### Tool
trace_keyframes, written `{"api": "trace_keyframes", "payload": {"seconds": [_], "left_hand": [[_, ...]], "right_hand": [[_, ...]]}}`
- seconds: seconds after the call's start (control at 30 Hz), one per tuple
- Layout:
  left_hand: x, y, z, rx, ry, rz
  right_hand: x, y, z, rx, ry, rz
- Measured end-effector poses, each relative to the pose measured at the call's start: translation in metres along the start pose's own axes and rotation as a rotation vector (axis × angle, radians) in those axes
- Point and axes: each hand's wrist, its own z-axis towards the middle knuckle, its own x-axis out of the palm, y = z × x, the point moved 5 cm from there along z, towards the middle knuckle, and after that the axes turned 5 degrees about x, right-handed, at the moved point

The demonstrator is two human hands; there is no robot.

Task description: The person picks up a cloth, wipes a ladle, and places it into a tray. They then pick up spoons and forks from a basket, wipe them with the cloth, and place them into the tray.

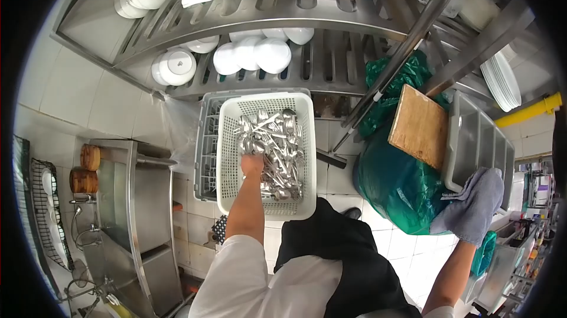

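Observation:
A white plastic basket (pixel 306 200) holds a heap of metal forks and spoons (pixel 282 155). My left hand (pixel 253 164) reaches into its left part, fingers closed around a few spoons (pixel 253 145) whose bowls stick out beyond the hand. On the right, a grey-purple cloth (pixel 472 205) covers my right hand, which grips it at the near end of a grey compartment tray (pixel 466 135). The fingers of that hand are hidden under the cloth. The compartments in view look bare.
A grey dish rack (pixel 207 164) sits under the basket. Steel shelves (pixel 331 75) ahead carry white bowls (pixel 266 55). A green-bagged bin (pixel 396 188) and wooden board (pixel 419 126) stand right, beside slanting metal poles (pixel 407 40). A steel sink (pixel 136 200) is left.

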Motion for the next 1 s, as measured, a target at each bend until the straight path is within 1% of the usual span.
{"api": "trace_keyframes", "payload": {"seconds": [0.07,0.1,0.13,0.17,0.2,0.23,0.27,0.3,0.37,0.4,0.5,0.53,0.57,0.63,0.67,0.7,0.73,0.77,0.8,0.83,0.87,0.9,0.93,0.97,1.0], "left_hand": [[-0.006,0.009,-0.010,-0.044,-0.013,0.025],[-0.011,0.012,-0.015,-0.076,-0.026,0.042],[-0.019,0.011,-0.026,-0.032,-0.026,0.048],[-0.016,0.024,-0.026,-0.025,-0.028,0.051],[-0.007,0.048,-0.019,-0.055,0.008,-0.123],[-0.007,0.057,-0.024,-0.088,0.045,-0.296],[-0.014,0.062,-0.030,-0.018,-0.079,-0.187],[-0.017,0.072,-0.035,-0.019,-0.079,-0.181],[-0.033,0.068,-0.055,-0.121,0.031,-0.948],[-0.041,0.066,-0.060,-0.124,0.027,-0.948],[-0.074,0.055,-0.068,0.189,-0.143,-1.133],[-0.081,0.054,-0.073,0.217,-0.203,-1.085],[-0.081,0.064,-0.071,0.213,-0.216,-1.085],[-0.063,0.088,-0.063,-0.042,-0.045,-1.006],[-0.068,0.084,-0.066,0.000,-0.112,-0.954],[-0.068,0.079,-0.066,-0.004,-0.106,-0.954],[-0.074,0.067,-0.066,0.072,-0.114,-0.796],[-0.079,0.059,-0.063,0.148,-0.127,-0.639],[-0.067,0.073,-0.042,0.234,0.009,-0.268],[-0.073,0.061,-0.046,0.234,0.006,-0.270],[-0.082,0.032,-0.062,0.319,0.028,-0.095],[-0.084,0.012,-0.071,0.405,0.054,0.080],[-0.073,0.015,-0.064,0.400,0.192,0.231],[-0.067,0.016,-0.061,0.404,0.196,0.229],[-0.057,0.014,-0.061,0.491,0.266,0.356]], "right_hand": [[0.005,-0.003,0.011,0.030,-0.081,-0.039],[0.004,-0.006,0.013,0.032,-0.079,-0.033],[-0.003,0.012,0.002,0.054,-0.059,0.024],[-0.007,0.025,-0.009,0.077,-0.041,0.081],[-0.007,0.032,-0.021,0.084,-0.043,0.083],[-0.012,0.045,-0.034,-0.064,-0.165,0.041],[-0.016,0.054,-0.043,-0.215,-0.283,-0.003],[-0.015,0.053,-0.044,-0.211,-0.277,-0.003],[-0.004,0.044,-0.041,-0.038,-0.101,0.531],[-0.001,0.039,-0.036,-0.003,-0.070,0.510],[0.000,0.030,-0.024,-0.097,-0.087,0.203],[0.000,0.026,-0.019,-0.133,-0.091,0.110],[0.001,0.021,-0.014,-0.171,-0.094,0.027],[0.008,-0.011,0.012,-0.257,-0.113,-0.118],[0.008,-0.006,0.013,-0.316,-0.133,-0.189],[0.002,-0.009,0.009,-0.314,-0.133,-0.196],[-0.012,0.042,-0.027,-0.465,-0.184,-0.427],[-0.015,0.075,-0.047,-0.619,-0.236,-0.652],[-0.008,0.073,-0.039,-0.624,-0.235,-0.648],[-0.008,0.042,-0.016,-0.145,-0.096,0.058],[0.007,0.012,-0.010,0.351,0.054,0.749],[0.007,0.008,-0.012,0.353,0.048,0.747],[-0.003,0.020,-0.013,0.034,-0.030,0.333],[-0.006,0.036,-0.020,-0.278,-0.103,-0.088],[-0.009,0.039,-0.021,-0.275,-0.108,-0.091]]}}
